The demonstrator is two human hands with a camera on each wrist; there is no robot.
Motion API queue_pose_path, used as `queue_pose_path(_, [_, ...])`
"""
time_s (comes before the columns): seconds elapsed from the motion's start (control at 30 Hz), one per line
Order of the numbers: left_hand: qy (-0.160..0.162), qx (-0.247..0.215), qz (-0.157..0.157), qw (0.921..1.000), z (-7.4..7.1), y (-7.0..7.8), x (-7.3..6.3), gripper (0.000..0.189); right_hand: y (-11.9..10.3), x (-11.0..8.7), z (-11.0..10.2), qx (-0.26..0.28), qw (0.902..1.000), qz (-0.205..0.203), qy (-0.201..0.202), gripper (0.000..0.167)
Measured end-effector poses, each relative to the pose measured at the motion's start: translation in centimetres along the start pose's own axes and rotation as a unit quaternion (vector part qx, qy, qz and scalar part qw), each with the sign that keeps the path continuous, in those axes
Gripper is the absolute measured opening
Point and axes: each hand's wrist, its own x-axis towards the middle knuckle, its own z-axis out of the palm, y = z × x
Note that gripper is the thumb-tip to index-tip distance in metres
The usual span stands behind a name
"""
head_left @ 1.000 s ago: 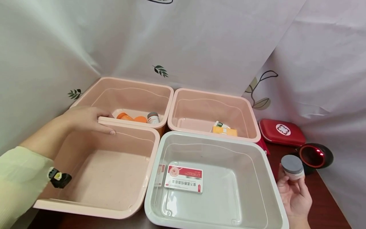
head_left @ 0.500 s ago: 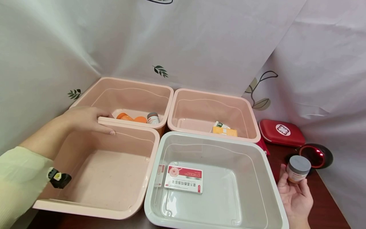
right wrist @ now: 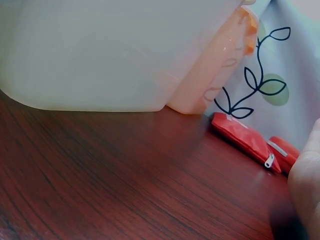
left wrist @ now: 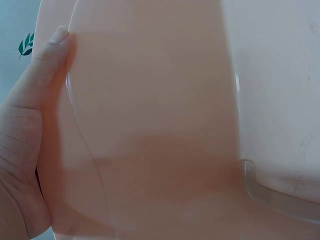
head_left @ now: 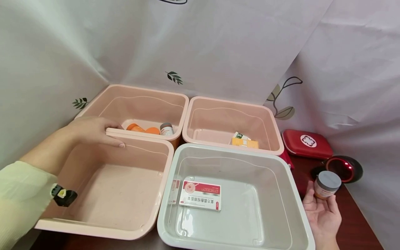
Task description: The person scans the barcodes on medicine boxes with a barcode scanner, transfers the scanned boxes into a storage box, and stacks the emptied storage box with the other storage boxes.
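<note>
In the head view, my left hand (head_left: pixel 93 131) grips the far rim of the front pink bin (head_left: pixel 123 194). The thumb (left wrist: pixel 50 55) lies against that bin's inner wall in the left wrist view; the other fingers are mostly hidden behind the rim. Right of the grey bin (head_left: pixel 268 194), my right hand (head_left: pixel 323 217) holds a small jar with a grey lid (head_left: pixel 328 184), palm up, between thumb and fingers. Only an edge of this hand (right wrist: pixel 306 180) enters the right wrist view, where the jar is out of sight. A red and white medicine box (head_left: pixel 201 196) lies inside the grey bin.
The back left pink bin (head_left: pixel 147 95) contains orange-capped bottles (head_left: pixel 135 127) and a grey-capped bottle (head_left: pixel 167 129). Yellow and green boxes (head_left: pixel 245 143) lie in the back right pink bin (head_left: pixel 225 104). A red first-aid case (head_left: pixel 307 143) and a black round object (head_left: pixel 345 169) stand at right.
The jar in my right hand has shifted a little to the right and turned, showing more of its label. My left hand stays on the bin rim.
</note>
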Motion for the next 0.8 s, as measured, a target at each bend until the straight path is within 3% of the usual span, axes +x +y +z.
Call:
queue_pose_path(0.23, [-0.001,-0.002,-0.001,1.0000,0.1,0.0,0.0,0.073,0.1,-0.1,0.1,-0.012,0.9997,-0.002,0.022,0.051])
queue_pose_path(0.43, [0.001,0.003,-0.002,1.0000,0.2,-0.1,0.0,0.071,0.3,-0.2,0.2,-0.048,0.9979,-0.006,0.043,0.054])
queue_pose_path(0.8, [-0.007,-0.006,0.001,1.0000,0.0,0.0,0.0,0.071,1.0,0.2,0.3,-0.092,0.9955,-0.004,0.025,0.051])
